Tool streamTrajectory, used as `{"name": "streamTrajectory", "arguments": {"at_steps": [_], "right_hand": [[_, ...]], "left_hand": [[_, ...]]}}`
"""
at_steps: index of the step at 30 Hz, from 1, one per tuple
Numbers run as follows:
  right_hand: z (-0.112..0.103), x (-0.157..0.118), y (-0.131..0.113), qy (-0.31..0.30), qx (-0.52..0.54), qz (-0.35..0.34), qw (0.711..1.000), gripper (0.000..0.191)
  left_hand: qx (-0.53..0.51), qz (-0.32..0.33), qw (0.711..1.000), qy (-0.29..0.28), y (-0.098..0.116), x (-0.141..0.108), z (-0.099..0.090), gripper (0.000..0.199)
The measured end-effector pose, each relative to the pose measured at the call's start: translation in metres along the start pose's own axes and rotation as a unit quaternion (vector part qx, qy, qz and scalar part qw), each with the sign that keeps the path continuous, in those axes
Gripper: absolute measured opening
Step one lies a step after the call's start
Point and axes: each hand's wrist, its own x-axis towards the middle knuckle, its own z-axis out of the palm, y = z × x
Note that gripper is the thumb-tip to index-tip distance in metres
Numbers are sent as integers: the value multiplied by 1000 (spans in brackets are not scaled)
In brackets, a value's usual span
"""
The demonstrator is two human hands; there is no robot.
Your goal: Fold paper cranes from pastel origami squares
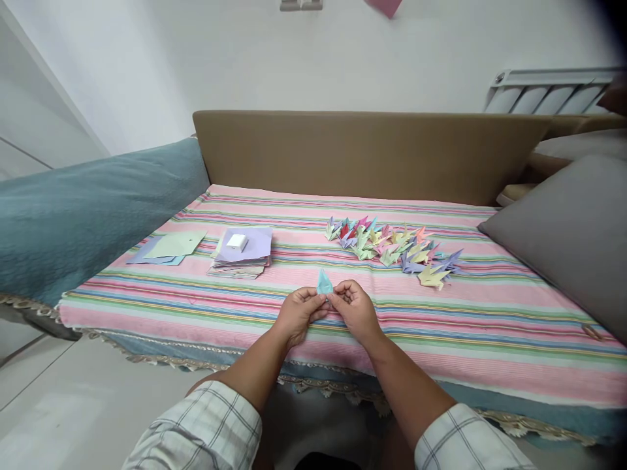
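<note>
A small light-blue folded paper [324,284] points upward between my two hands, just above the striped cloth. My left hand [298,313] pinches its lower left side with thumb and fingers. On the other side, my right hand [356,312] grips the lower right part the same way. The thumbs nearly meet at the bottom of the paper, and the fingers hide its lower edge. Beyond my right hand lies a group of folded paper cranes [389,248] in many colours.
A stack of square paper sheets [245,258] bears a small white block [237,243]. Left of it lie loose green and blue sheets [177,244]. The striped cloth [196,307] covers the sofa seat. A grey cushion [573,228] leans at the right, a blue armrest [108,196] at the left.
</note>
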Motion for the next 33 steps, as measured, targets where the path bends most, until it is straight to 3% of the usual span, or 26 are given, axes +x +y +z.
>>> {"name": "streamTrajectory", "arguments": {"at_steps": [5,11,16,19,24,29,33], "right_hand": [[-1,-5,-2,5,-62,-31,998,25],[-3,-7,-3,27,-230,-167,958,17],[-1,-9,-5,23,-245,-193,950,13],[1,-10,-4,12,-211,-155,965,13],[1,-7,-1,-4,-69,-22,997,24],[-1,-3,1,-35,29,49,998,27],[-2,-1,0,-35,65,74,994,31]], "left_hand": [[-56,-2,998,-7,-4,1,-1,38],[-68,5,998,10,-6,3,-1,36],[-70,19,997,31,-6,2,2,35],[-66,29,997,35,-7,1,3,36],[-28,51,998,25,-8,1,4,31],[16,64,998,-6,-7,-1,5,29],[5,39,999,-25,-4,-3,5,34]]}}
